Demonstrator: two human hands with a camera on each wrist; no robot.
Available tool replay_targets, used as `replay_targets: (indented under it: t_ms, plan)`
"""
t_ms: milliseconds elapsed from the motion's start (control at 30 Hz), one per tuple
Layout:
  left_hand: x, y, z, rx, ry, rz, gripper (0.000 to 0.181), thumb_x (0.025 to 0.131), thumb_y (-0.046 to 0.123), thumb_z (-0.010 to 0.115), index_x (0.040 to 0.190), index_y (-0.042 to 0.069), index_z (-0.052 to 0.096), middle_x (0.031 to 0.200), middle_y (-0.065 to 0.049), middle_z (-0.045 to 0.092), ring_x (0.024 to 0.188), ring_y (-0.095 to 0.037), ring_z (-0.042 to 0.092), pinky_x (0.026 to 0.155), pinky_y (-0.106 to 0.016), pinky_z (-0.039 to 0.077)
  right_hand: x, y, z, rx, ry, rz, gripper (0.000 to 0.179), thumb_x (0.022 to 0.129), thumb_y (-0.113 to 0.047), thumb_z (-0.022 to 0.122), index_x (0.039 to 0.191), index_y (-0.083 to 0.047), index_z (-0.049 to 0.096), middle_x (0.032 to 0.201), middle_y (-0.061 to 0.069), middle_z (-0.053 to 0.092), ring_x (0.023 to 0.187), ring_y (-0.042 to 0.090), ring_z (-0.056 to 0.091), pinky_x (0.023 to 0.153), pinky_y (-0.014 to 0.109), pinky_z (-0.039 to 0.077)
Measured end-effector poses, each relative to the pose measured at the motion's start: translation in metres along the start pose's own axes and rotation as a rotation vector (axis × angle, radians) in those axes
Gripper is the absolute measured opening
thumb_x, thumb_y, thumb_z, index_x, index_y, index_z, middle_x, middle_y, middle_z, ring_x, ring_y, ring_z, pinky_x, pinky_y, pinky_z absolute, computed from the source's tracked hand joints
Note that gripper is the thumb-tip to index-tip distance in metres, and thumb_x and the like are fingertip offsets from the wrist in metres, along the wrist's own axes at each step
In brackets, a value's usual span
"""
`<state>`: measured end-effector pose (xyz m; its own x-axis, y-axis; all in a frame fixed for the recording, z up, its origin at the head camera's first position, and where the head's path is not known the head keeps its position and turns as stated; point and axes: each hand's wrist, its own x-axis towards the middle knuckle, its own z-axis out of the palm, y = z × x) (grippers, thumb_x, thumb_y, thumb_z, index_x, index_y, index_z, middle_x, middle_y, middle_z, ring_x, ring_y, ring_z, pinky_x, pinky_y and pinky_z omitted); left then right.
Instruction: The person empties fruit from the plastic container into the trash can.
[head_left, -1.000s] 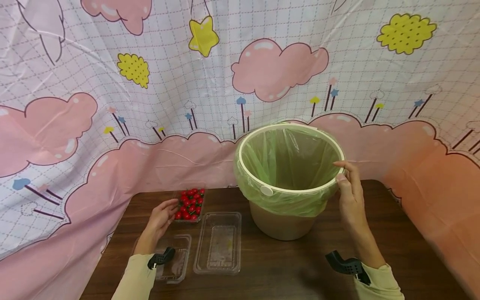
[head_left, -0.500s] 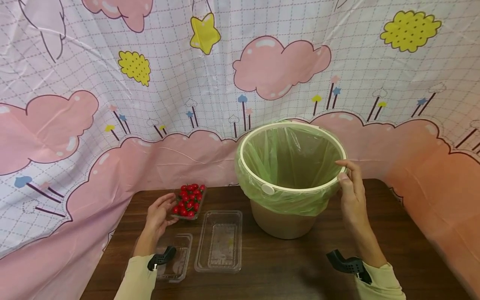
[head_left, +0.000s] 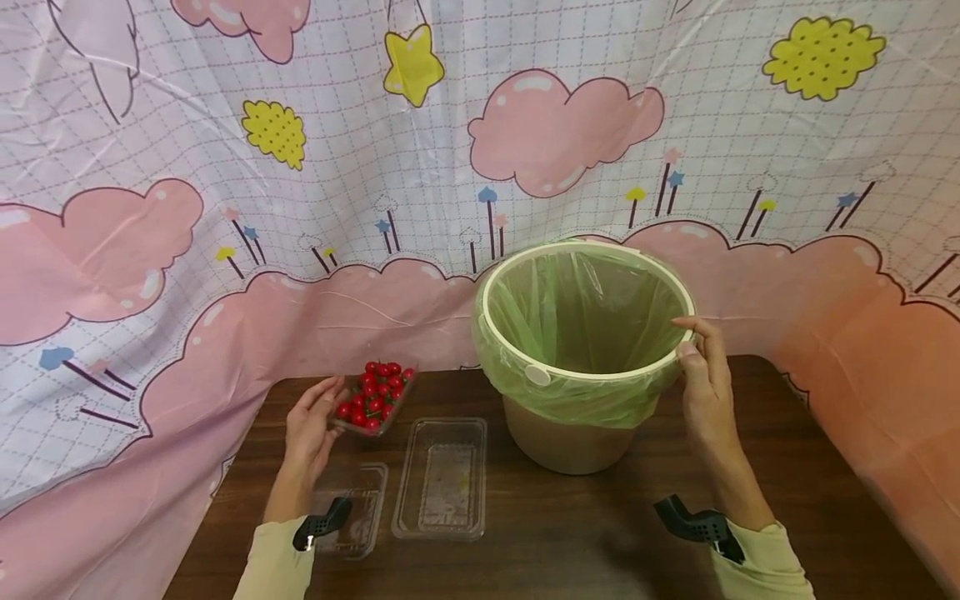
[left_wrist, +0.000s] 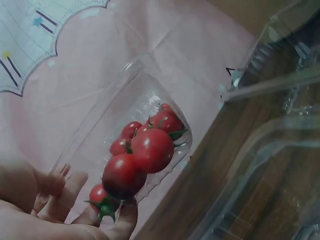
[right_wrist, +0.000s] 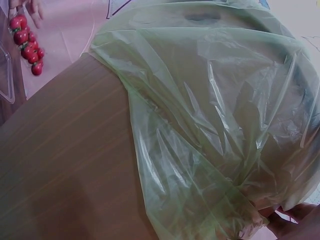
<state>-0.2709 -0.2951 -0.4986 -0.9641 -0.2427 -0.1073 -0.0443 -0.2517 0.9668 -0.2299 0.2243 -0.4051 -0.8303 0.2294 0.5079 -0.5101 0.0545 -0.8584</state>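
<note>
My left hand (head_left: 306, 429) holds a transparent plastic box (left_wrist: 95, 120) at its near left side, with fingers under it and the thumb at the edge. Red cherry tomatoes (head_left: 375, 396) with green stems lie inside the box, which is tilted and lifted off the table. On the right, my right hand (head_left: 708, 383) pinches the white rim of a brown trash bin (head_left: 566, 450), thumb outside and index finger over the inner edge. A green bag (right_wrist: 225, 100) lines the bin and folds down over its outside. In the right wrist view, the fingertips are partly hidden.
Between the hands lies a transparent plastic tray (head_left: 481, 475) on the dark wooden table (head_left: 555, 542). A second transparent tray (head_left: 371, 508) sits left of it, partly hidden by the left wrist's camera mount. A patterned cloth (head_left: 360, 325) hangs behind the table.
My left hand has taken hold of the tomato box, lifted it and tilted it toward the left. My right hand has stayed on the bin rim.
</note>
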Motion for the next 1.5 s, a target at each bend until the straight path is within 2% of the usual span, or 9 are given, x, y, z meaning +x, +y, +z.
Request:
replay_targets:
  t_ms: [167, 367, 567, 733, 833, 1100, 1200, 1333, 1500]
  plan:
    - [-0.007, 0.007, 0.005, -0.01, 0.029, 0.069, 0.041, 0.112, 0.017, 0.043, 0.15, 0.001, 0.044, 0.156, -0.014, 0.047, 0.141, -0.028, 0.046, 0.079, -0.029, 0.027, 0.002, 0.0, -0.001, -0.034, 0.011, -0.008, 0.038, 0.108, -0.015, 0.036, 0.141, -0.001, 0.05, 0.088, 0.001, 0.029, 0.088, 0.02, 0.034, 0.08, 0.03, 0.025]
    - [-0.017, 0.015, 0.012, -0.014, 0.067, 0.196, 0.04, 0.112, 0.013, 0.042, 0.148, -0.004, 0.045, 0.146, -0.008, 0.058, 0.132, -0.027, 0.053, 0.056, -0.016, 0.03, 0.006, -0.001, 0.0, -0.031, 0.002, -0.029, 0.039, 0.108, -0.015, 0.036, 0.141, 0.0, 0.049, 0.094, 0.002, 0.031, 0.109, 0.021, 0.034, 0.089, 0.034, 0.019]
    - [-0.026, 0.023, 0.017, 0.031, 0.036, 0.338, 0.036, 0.111, 0.005, 0.038, 0.144, -0.007, 0.049, 0.129, -0.008, 0.067, 0.13, -0.037, 0.05, 0.105, -0.031, 0.039, 0.007, -0.002, 0.001, -0.044, 0.003, -0.039, 0.038, 0.108, -0.014, 0.036, 0.141, 0.001, 0.049, 0.098, 0.002, 0.037, 0.105, 0.02, 0.036, 0.087, 0.033, 0.021]
    - [-0.033, 0.031, 0.026, 0.048, 0.009, 0.372, 0.037, 0.112, 0.006, 0.037, 0.144, -0.007, 0.049, 0.138, -0.022, 0.06, 0.131, -0.04, 0.05, 0.116, -0.04, 0.031, 0.006, -0.003, -0.001, -0.097, 0.02, -0.042, 0.038, 0.108, -0.015, 0.036, 0.14, -0.002, 0.051, 0.084, 0.001, 0.029, 0.075, 0.019, 0.031, 0.074, 0.031, 0.025]
    - [-0.036, 0.036, 0.031, 0.039, -0.012, 0.384, 0.037, 0.112, 0.006, 0.036, 0.144, -0.008, 0.047, 0.143, -0.031, 0.053, 0.131, -0.041, 0.051, 0.117, -0.041, 0.032, 0.005, -0.003, -0.001, -0.086, 0.017, -0.041, 0.038, 0.108, -0.014, 0.036, 0.14, 0.0, 0.05, 0.086, 0.001, 0.03, 0.082, 0.017, 0.035, 0.078, 0.03, 0.025]
    - [-0.045, 0.055, 0.046, 0.091, -0.002, 0.407, 0.034, 0.11, 0.004, 0.039, 0.137, -0.007, 0.056, 0.139, -0.022, 0.06, 0.124, -0.033, 0.06, 0.108, -0.033, 0.044, 0.003, -0.002, -0.002, -0.058, 0.01, -0.032, 0.038, 0.108, -0.015, 0.036, 0.141, 0.001, 0.049, 0.089, 0.0, 0.029, 0.086, 0.017, 0.033, 0.081, 0.032, 0.021]
    - [-0.051, 0.062, 0.051, 0.117, -0.004, 0.389, 0.033, 0.11, 0.003, 0.04, 0.135, -0.005, 0.06, 0.14, -0.023, 0.059, 0.123, -0.03, 0.061, 0.072, -0.02, 0.051, 0.002, -0.001, -0.002, -0.087, 0.01, -0.025, 0.038, 0.109, -0.017, 0.036, 0.141, -0.002, 0.05, 0.087, 0.0, 0.03, 0.082, 0.017, 0.032, 0.079, 0.032, 0.024]
    - [-0.057, 0.069, 0.056, 0.155, 0.002, 0.397, 0.032, 0.11, 0.007, 0.044, 0.132, -0.002, 0.065, 0.128, -0.014, 0.069, 0.092, -0.018, 0.064, 0.038, -0.017, 0.022, 0.0, 0.001, -0.002, -0.123, 0.014, -0.026, 0.038, 0.109, -0.017, 0.036, 0.141, -0.003, 0.051, 0.082, 0.001, 0.028, 0.073, 0.019, 0.031, 0.072, 0.03, 0.027]
    - [-0.06, 0.079, 0.067, 0.154, -0.033, 0.465, 0.031, 0.11, 0.008, 0.045, 0.131, -0.005, 0.064, 0.125, -0.013, 0.07, 0.109, -0.022, 0.067, 0.068, -0.015, 0.05, 0.0, 0.001, -0.001, -0.114, 0.018, -0.044, 0.037, 0.109, -0.014, 0.036, 0.14, -0.001, 0.051, 0.08, 0.0, 0.028, 0.07, 0.017, 0.029, 0.069, 0.029, 0.026]
